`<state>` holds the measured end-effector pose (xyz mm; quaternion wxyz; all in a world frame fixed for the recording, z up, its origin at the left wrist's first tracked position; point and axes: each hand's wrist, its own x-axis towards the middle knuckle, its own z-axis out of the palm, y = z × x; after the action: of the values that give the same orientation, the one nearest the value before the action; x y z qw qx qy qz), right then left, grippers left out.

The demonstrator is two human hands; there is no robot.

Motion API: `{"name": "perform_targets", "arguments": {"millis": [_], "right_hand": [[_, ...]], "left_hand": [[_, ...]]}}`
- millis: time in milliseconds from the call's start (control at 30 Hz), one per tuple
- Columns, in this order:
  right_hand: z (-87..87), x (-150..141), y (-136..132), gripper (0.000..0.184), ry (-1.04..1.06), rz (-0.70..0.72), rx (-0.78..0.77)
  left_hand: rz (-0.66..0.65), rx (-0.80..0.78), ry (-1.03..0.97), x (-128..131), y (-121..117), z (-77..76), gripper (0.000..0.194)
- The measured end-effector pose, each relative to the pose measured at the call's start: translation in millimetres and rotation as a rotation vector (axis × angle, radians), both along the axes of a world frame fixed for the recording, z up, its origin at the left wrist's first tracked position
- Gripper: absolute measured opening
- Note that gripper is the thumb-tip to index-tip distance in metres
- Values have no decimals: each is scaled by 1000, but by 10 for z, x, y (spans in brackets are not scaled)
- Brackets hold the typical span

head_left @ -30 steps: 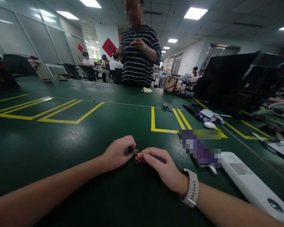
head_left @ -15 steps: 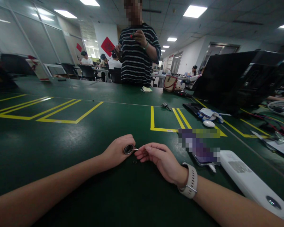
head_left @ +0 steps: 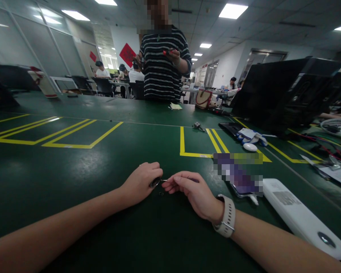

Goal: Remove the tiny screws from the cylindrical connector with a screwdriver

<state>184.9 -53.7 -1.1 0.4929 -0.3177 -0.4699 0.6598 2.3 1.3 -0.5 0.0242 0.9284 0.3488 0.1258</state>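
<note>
In the head view, the fingers of your left hand are clamping around a cup, its dark rim showing at their right side. The fingers of your right hand are closing together on a driver, whose thin shaft is pointing left at the cup; you cannot tell whether its tip is touching. A small piece is lying on the desk, just nearer you than both hands' fingers. A phone is resting right of the right fingers.
</note>
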Motion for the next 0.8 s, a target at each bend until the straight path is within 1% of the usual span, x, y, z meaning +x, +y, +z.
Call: {"name": "perform_targets", "arguments": {"millis": [100, 200, 400, 500, 600, 800], "right_hand": [[-2, 5, 1, 16, 15, -3, 2], [-45, 18, 10, 18, 22, -13, 23], [-103, 26, 27, 22, -29, -64, 61], [-87, 22, 26, 22, -96, -82, 71], [-62, 19, 16, 24, -180, -96, 114], [-41, 19, -10, 29, -309, -160, 170]], "left_hand": [[-3, 0, 22, 4, -1, 0, 17], [-11, 21, 54, 8, -6, -1, 17], [-11, 73, 109, 24, -32, 19, 13], [-2, 88, 132, 33, -43, 32, 12], [29, 94, 134, 38, -53, 40, 13], [23, 98, 137, 40, -67, 48, 14]]}}
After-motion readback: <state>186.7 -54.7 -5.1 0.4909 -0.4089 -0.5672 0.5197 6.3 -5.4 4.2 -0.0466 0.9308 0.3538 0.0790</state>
